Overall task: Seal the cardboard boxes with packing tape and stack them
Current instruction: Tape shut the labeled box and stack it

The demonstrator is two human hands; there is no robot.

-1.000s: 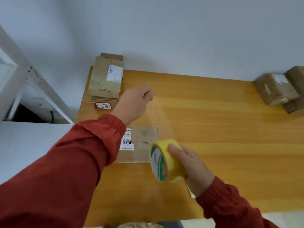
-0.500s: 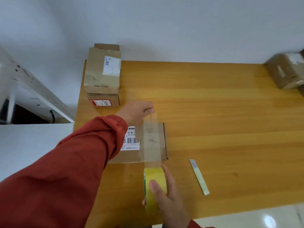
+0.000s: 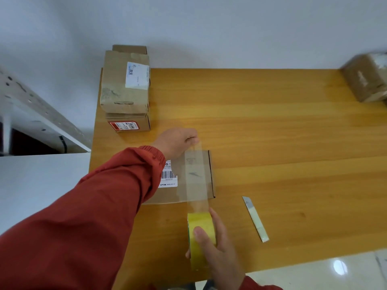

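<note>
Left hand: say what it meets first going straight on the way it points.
Probably nothing soon: the left hand, pinching the tape strip, points away across bare table, right of the stacked boxes. The wall looks first in line, though depth is unclear.

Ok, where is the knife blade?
In the head view, the knife blade lies on the table near its front edge, just right of the right hand holding the tape roll.

At least four boxes: flat box, top box, lower box, far box. One tape roll and one blade. Two hands: left hand, right hand.
</note>
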